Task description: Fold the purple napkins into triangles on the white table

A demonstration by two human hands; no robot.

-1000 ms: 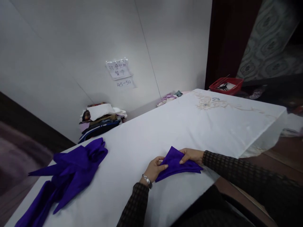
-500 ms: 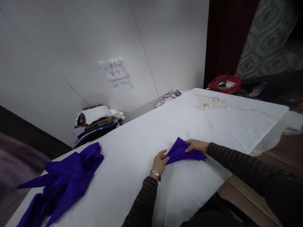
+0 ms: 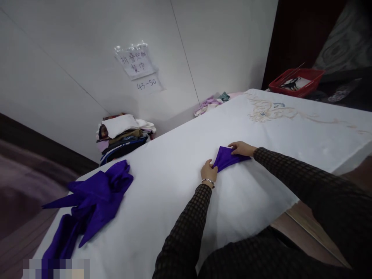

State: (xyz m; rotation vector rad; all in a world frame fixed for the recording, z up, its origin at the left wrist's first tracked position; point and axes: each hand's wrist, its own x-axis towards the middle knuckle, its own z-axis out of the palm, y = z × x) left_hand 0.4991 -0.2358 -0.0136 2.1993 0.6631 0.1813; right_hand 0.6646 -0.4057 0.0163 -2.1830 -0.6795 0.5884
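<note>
Head view shows the folded purple cloth now a narrower, tighter triangle than it was a second ago, when it lay broader and flatter between the two hands; over that second the fold has been drawn in and the piece has slid further onto the tabletop, away from the near edge. Judging from that, the folding looks well along, with the cloth compacted rather than spread.

Left hand, a bracelet at its wrist, is curled narrow around the left point of the cloth, fingers closed on the fabric. Right hand lies flatter along the far upper edge, fingers nearly straight and pressing down; whether it pinches a layer underneath I cannot tell. Both sleeves are dark and checked.

The cloth rests on the white tablecloth, roughly midway along the near side and a little in from its edge. Near the left corner lies a loose heap of purple cloths, well apart from the hands. Past the far left edge, against the wall, sits a stack of folded fabrics, and a red basket stands beyond the far right corner
</note>
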